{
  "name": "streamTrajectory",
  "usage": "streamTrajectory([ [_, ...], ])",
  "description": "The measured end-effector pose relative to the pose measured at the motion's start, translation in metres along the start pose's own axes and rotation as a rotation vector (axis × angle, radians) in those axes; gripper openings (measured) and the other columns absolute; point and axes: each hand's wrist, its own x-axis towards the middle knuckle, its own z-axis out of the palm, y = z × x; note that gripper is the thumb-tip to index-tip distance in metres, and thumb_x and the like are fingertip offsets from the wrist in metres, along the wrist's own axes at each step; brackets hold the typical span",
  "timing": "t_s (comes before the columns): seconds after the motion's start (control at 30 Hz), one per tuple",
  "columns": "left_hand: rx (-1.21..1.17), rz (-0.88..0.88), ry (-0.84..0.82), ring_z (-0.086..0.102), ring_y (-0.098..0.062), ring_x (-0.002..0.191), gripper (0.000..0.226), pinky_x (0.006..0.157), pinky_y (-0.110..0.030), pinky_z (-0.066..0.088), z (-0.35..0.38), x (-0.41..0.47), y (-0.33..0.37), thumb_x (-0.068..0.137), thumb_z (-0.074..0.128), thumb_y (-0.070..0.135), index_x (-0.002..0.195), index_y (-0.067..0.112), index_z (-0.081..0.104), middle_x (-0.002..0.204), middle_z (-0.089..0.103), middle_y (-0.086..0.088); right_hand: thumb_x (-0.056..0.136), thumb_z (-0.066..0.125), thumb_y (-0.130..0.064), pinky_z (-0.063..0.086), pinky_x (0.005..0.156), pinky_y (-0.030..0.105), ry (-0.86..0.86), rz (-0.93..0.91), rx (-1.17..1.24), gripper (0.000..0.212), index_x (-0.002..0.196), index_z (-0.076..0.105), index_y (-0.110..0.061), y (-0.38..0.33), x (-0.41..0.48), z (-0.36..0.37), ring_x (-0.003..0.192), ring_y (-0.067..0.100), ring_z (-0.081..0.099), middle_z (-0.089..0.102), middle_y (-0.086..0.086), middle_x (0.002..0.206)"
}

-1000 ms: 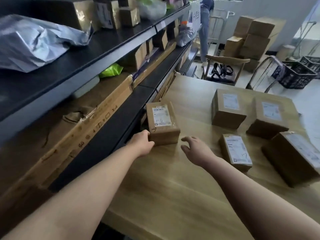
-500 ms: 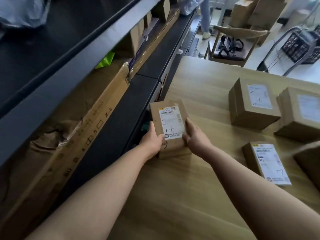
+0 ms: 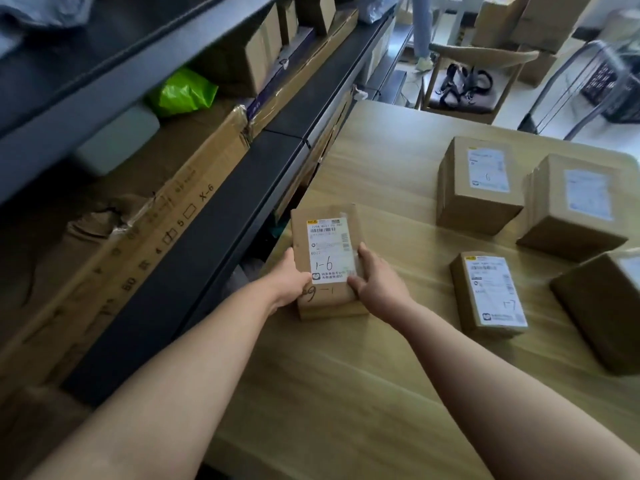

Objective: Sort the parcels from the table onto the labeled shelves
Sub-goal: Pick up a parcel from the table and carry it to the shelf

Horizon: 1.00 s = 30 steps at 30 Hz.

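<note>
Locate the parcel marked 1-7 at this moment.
In the head view the parcel marked 1-7 lies flat on the table, right of the right hand, in front of two bigger boxes.

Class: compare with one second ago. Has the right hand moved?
Yes. The right hand moved left across the table, away from the 1-7 parcel, and now grips the 1-6 parcel's right side.

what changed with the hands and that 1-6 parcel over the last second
Both hands closed on the 1-6 parcel: a second ago the left hand only touched its near corner and the right hand hovered open beside it. Now they grip its two sides. The parcel seems drawn slightly nearer. The other parcels, such as the 1-7 parcel, stayed on the table.
</note>
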Motion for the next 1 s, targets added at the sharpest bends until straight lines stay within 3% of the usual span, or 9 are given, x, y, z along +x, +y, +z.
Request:
streamTrajectory([
  [0.1,-0.025,-0.008,0.008,0.047,-0.02,0.128,0.058,0.097,-0.026,0.037,0.025,-0.038,-0.008,0.1,0.05,0.008,0.151,0.015,0.024,0.146,0.048,-0.006,0.095,0.054,-0.034,0.036,0.104,0.037,-0.017,-0.036,-0.03,0.069,0.154,0.017,-0.026,0.021,-0.034,-0.003,0.133,0.026,0.042,0.036,0.004,0.151],
  [0.23,-0.043,-0.001,0.017,0.046,-0.012,0.113,0.06,0.092,-0.02,0.035,0.063,-0.089,-0.028,0.099,0.049,0.005,0.152,0.014,0.022,0.144,0.048,-0.005,0.095,0.054,-0.035,0.037,0.104,0.037,-0.059,-0.068,-0.039,0.069,0.153,0.016,-0.028,0.053,-0.091,-0.002,0.132,0.027,0.043,0.035,0.003,0.151],
  [0.5,-0.036,-0.036,0.014,0.047,-0.011,0.116,0.059,0.093,-0.019,0.037,0.115,-0.176,-0.067,0.098,0.052,0.007,0.15,0.013,0.026,0.143,0.049,-0.005,0.095,0.054,-0.037,0.039,0.103,0.038,-0.125,-0.155,-0.084,0.07,0.153,0.016,-0.024,0.096,-0.186,0.005,0.13,0.03,0.045,0.035,0.006,0.149],
  [0.67,-0.047,-0.11,0.008,0.053,-0.017,0.118,0.059,0.099,-0.031,0.046,0.124,-0.197,-0.084,0.096,0.054,0.008,0.149,0.015,0.028,0.139,0.053,-0.005,0.094,0.055,-0.036,0.04,0.099,0.037,-0.155,-0.171,-0.113,0.07,0.152,0.018,-0.02,0.104,-0.215,0.011,0.128,0.029,0.046,0.035,0.006,0.148],
  [0.73,-0.057,-0.128,0.03,0.053,-0.018,0.118,0.068,0.096,-0.031,0.046,0.125,-0.198,-0.082,0.095,0.055,0.005,0.152,0.016,0.019,0.141,0.051,-0.005,0.095,0.054,-0.033,0.037,0.103,0.036,-0.163,-0.165,-0.089,0.07,0.151,0.017,-0.017,0.1,-0.214,0.012,0.132,0.028,0.042,0.033,0.009,0.151],
  [0.87,-0.117,-0.13,0.059,0.042,-0.024,0.135,0.088,0.11,-0.033,0.035,0.128,-0.196,-0.075,0.097,0.05,0.002,0.155,0.027,-0.011,0.155,0.035,-0.006,0.098,0.051,-0.025,0.031,0.109,0.032,-0.149,-0.106,0.025,0.076,0.155,0.002,-0.019,0.092,-0.213,0.019,0.141,0.024,0.033,0.024,0.005,0.159],
  [1.0,-0.189,-0.099,0.026,0.046,-0.022,0.131,0.088,0.109,-0.037,0.038,0.127,-0.192,-0.088,0.099,0.05,0.008,0.154,0.033,-0.014,0.153,0.039,-0.002,0.097,0.052,-0.02,0.029,0.109,0.028,-0.125,-0.021,0.093,0.076,0.155,0.004,-0.024,0.087,-0.215,0.024,0.14,0.022,0.034,0.027,0.003,0.158],
])
